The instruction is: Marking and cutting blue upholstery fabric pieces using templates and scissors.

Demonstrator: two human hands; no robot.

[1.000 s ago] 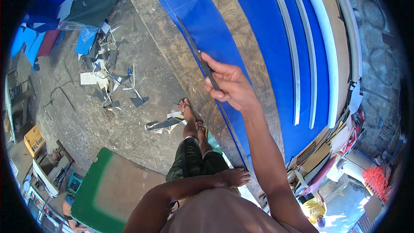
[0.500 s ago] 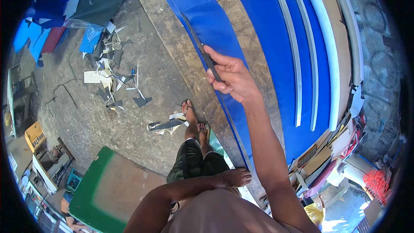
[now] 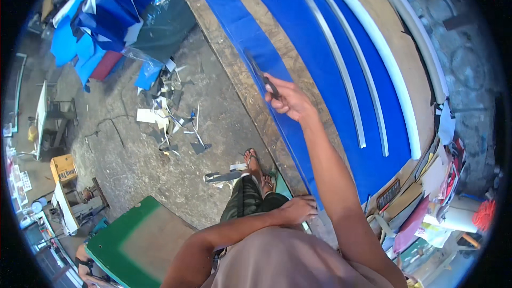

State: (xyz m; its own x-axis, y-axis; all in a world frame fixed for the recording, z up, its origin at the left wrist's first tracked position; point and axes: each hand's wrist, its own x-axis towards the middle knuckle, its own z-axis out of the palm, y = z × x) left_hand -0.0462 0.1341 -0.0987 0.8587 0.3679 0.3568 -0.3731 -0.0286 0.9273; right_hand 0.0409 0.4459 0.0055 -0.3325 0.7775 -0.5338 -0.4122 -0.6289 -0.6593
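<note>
Scissors (image 3: 271, 86) of dark metal, pinched by the right hand (image 3: 288, 100), were shifted inward over the long blue sheeting strip (image 3: 237, 24) on the wooden bench (image 3: 278, 32), baring its left edge (left hand (image 3: 298, 209): grip indiscernible).

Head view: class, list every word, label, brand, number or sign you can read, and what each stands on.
Yellow-orange box at left: dark lettering on one side; I don't copy printed words.
Dark rectangular plate at lower right: marks too small to read.
Blue strip under the scissors: no lettering visible.
</note>
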